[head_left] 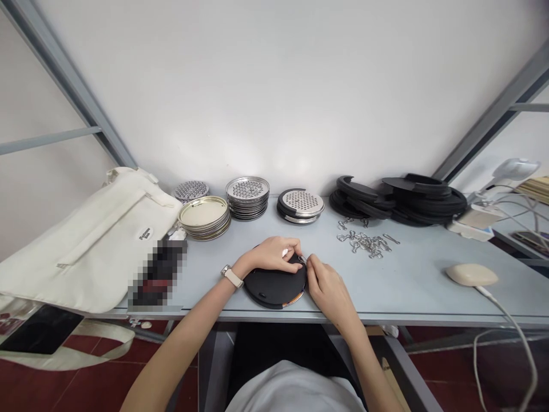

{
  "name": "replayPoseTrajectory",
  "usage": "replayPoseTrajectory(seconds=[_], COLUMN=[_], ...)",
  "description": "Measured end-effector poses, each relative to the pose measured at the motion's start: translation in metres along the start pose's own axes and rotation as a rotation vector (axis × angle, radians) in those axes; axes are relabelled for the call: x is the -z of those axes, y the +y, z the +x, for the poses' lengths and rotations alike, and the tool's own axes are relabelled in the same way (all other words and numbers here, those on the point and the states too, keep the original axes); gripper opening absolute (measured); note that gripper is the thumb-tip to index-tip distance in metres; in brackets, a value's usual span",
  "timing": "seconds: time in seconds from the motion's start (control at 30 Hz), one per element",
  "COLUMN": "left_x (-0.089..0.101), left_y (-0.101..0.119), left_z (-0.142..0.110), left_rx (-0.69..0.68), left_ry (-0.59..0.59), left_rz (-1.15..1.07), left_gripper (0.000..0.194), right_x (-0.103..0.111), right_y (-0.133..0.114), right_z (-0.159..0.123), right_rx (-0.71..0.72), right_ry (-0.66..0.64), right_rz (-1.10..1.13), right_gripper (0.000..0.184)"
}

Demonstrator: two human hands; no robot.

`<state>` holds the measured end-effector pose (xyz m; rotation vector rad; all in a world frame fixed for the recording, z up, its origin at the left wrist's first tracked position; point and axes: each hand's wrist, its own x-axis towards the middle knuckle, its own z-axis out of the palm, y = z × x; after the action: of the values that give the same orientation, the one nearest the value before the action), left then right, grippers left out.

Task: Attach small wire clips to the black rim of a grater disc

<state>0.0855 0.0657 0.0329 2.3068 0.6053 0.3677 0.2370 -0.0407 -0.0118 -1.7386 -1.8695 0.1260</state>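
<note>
A round black case [274,284] lies flat on the table near its front edge, with a strip of shiny metal showing along its lower right rim. My left hand [274,254] rests over the top of the case, fingers bent in and thumb stretched towards its upper right edge, gripping it there. At that edge a small metal wire clip [302,260] sits between the two hands. The fingers of my right hand [326,284] are pinched on the clip, beside the case's right side. Part of the clip is hidden by the fingers.
Behind stand stacks of gold tin lids [203,212], perforated metal discs [247,190], a black-rimmed perforated case [302,201] and black round parts [422,200]. Loose wire clips [369,243] lie to the right, near a cream mouse-shaped object [472,274] with a cable. A white bag [98,240] fills the left.
</note>
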Motion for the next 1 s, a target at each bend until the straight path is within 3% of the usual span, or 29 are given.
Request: replayPoseTrajectory(seconds=[0.23, 0.43, 0.6, 1.0], left_x=[0.0, -0.001, -0.002, -0.02], left_y=[0.001, 0.003, 0.006, 0.027], left_z=[-0.001, -0.002, -0.003, -0.041], left_rx=[-0.013, -0.12, -0.175, -0.067], left_ry=[0.001, 0.091, 0.068, 0.157], left_rz=[0.046, 0.062, 0.019, 0.314], left_gripper=[0.021, 0.031, 0.028, 0.024], right_x=[0.002, 0.002, 0.001, 0.002], right_y=[-0.001, 0.0, 0.002, -0.002], right_z=[0.003, 0.003, 0.002, -0.001], right_rx=[0.026, 0.026, 0.03, 0.099], right_ry=[-0.024, -0.028, -0.02, -0.037], right_rz=[0.003, 0.002, 0.011, -0.047], right_gripper=[0.019, 0.02, 0.021, 0.022])
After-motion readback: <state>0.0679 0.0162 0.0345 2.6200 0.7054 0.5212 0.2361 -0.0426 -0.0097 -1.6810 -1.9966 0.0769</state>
